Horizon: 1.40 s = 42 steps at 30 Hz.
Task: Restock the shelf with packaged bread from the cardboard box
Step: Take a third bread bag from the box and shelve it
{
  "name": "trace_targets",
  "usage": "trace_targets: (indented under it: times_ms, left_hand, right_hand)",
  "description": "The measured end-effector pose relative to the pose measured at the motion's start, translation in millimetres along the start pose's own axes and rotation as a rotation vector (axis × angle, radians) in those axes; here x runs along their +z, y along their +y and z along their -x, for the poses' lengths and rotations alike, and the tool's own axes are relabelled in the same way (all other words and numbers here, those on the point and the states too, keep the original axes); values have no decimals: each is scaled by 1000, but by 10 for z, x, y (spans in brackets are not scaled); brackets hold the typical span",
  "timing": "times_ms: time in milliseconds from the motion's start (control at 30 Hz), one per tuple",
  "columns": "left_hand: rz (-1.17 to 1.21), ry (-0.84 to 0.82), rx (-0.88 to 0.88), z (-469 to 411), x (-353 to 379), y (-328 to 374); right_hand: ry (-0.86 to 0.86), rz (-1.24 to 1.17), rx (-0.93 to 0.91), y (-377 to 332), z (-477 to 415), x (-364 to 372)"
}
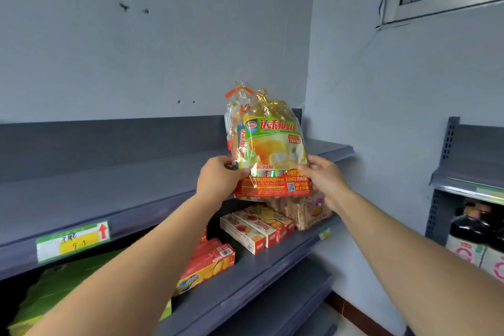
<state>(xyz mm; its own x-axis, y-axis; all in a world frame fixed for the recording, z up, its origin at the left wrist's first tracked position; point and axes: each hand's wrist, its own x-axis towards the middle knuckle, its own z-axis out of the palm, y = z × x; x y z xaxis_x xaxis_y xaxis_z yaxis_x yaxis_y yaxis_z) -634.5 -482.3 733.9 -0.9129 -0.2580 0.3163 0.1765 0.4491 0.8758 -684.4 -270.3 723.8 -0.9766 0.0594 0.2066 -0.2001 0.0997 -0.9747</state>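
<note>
At shelf (pixel 95 188) edge, left hand (pixel 218 180) and right hand (pixel 326 180) around bread bags (pixel 270 150)

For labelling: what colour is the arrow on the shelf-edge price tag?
Red; the arrow shows clearly in the head view.

The grey-blue top shelf (pixel 109 191) has a green and yellow price label (pixel 73 240) on its front edge. On the lower shelf (pixel 259 275) lie red and white boxes (pixel 253 232), a red biscuit box (pixel 210 262) to their left, and a clear packet of brown cakes (pixel 308 213) at the right end.
</note>
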Motion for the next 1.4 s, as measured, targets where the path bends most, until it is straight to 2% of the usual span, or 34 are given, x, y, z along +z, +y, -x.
trace_targets:
  times_ms: [233, 733, 1000, 1400]
  left_hand:
    - [56, 12, -3, -890, 293, -4]
    - [47, 171, -91, -2164, 1147, -251]
    - [-98, 193, -144, -2409, 1329, -339]
    - [-229, 167, -152, -2339, 1382, -355]
  right_hand:
    - [39, 4, -31, -14, -877, 100]
    - [-195, 67, -28, 315, -2618, 53]
    - [-270, 89, -8, 536, -3056, 74]
    - [-229, 124, -13, 633, -3070, 82]
